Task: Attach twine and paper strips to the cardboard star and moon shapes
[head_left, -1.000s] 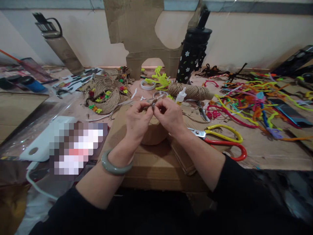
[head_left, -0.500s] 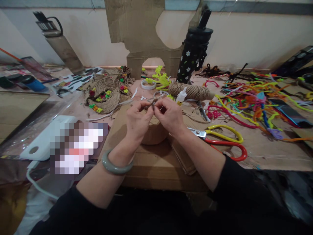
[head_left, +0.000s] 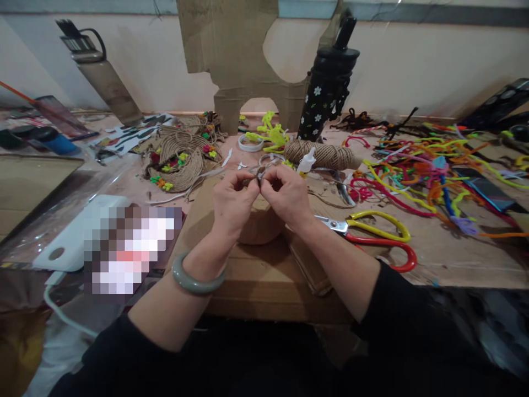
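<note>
small ring (head_left: pixel 260 173) pinched btwn both hands; left hand (head_left: pixel 233 204) grip closed on it, right hand (head_left: pixel 287 196) too.

Pale wall (head_left: pixel 413 60) behind wooden table (head_left: pixel 454 259)

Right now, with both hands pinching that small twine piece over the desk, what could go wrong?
1. The small twine piece is pinched only at the fingertips of the left hand and right hand; the grip could slip and the wrap loosen.
2. The scissors lie just beside the right wrist, blades toward it; a sideways move might catch them.
3. The small white bottle stands close behind; a nudge may tip it.
</note>
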`<state>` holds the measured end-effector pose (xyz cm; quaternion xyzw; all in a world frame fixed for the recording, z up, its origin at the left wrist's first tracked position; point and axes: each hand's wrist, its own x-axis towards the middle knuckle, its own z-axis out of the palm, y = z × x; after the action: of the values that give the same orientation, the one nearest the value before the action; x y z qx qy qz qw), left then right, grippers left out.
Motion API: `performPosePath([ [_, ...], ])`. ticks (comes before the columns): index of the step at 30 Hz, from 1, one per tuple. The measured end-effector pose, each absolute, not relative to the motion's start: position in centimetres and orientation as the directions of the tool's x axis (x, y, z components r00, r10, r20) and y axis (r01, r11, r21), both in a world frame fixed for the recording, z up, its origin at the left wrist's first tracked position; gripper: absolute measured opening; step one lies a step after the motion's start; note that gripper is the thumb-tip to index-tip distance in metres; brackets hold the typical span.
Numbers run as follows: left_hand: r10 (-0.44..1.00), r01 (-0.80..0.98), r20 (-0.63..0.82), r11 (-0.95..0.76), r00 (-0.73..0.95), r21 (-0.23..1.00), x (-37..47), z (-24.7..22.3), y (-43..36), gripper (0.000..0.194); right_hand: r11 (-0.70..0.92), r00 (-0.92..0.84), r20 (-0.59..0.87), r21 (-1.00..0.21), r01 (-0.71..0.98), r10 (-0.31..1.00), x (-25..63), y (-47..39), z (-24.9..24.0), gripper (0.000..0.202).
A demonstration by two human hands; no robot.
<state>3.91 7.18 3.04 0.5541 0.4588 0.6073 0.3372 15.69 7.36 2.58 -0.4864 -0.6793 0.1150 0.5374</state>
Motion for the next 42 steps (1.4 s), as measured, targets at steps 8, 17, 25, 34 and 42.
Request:
performPosePath([
  [8,0.947,0.032,0.286,-0.284,-0.147,0.958,3.9,3.2,7.2,0.006,0.479,0.090,0.576,-0.748,0.459,0.813,15.7,7.4,2.4,0.014],
  [17,0.959,-0.056,0.229,-0.241,-0.166,0.969,3.8,3.0,7.5,0.011,0.433,0.140,0.520,-0.809,0.399,0.843,15.8,7.6,2.6,0.011],
  [25,0.964,-0.055,0.175,-0.189,-0.203,0.980,4.0,3.3,7.6,0.008,0.398,0.165,0.481,-0.840,0.368,0.861,16.3,8.0,2.8,0.012],
  [34,0.974,-0.110,0.138,-0.160,-0.181,0.981,4.0,3.2,7.9,0.009,0.477,0.150,0.572,-0.779,0.408,0.806,16.8,8.2,3.0,0.013],
  [42,0.991,-0.175,0.093,-0.109,-0.094,0.979,3.9,3.5,7.7,0.010,0.406,0.021,0.429,-0.870,0.280,0.903,17.0,8.7,2.8,0.011],
])
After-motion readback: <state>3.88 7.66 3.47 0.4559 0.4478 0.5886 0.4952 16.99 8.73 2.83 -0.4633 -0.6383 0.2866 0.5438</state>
